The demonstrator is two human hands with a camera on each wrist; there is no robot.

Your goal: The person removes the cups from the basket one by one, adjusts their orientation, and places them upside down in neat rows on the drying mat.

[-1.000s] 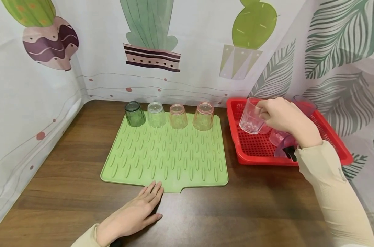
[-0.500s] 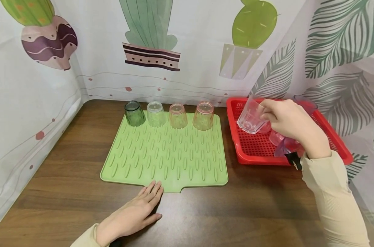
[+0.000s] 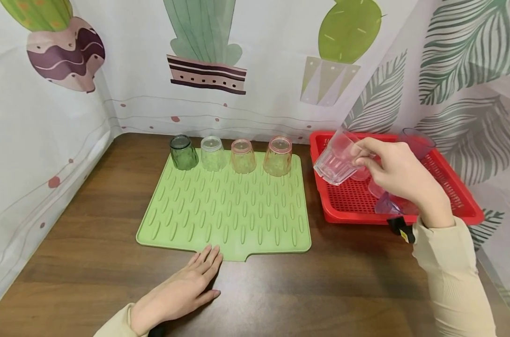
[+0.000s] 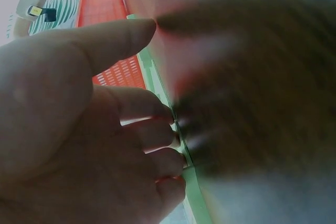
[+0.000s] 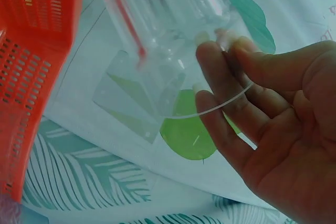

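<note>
In the head view my right hand [image 3: 395,166] pinches a clear cup [image 3: 335,161] by its rim, above the left part of a red basket [image 3: 328,213]. The cup tilts, its base pointing down and left. Thumb and fingers grip the rim in the right wrist view, where the cup [image 5: 168,35] is see-through. My left hand [image 3: 181,290] lies with extended fingers at the front edge of a green ridged mat [image 3: 229,201], fingertips touching it. Along the mat's far edge stand a dark green cup [image 3: 184,154], a clear cup [image 3: 213,154] and two pinkish cups [image 3: 243,157], all upside down.
The red basket holds more cups, among them a purple one [image 3: 387,204] at the front and another purple one [image 3: 415,140] leaning at the back right. A patterned curtain [image 3: 271,56] hangs behind. Brown wooden table [image 3: 280,299] surrounds the mat.
My right hand has turned and shifted slightly, tilting the clear cup so its base swings left towards the basket's left rim. The left hand stays in place.
</note>
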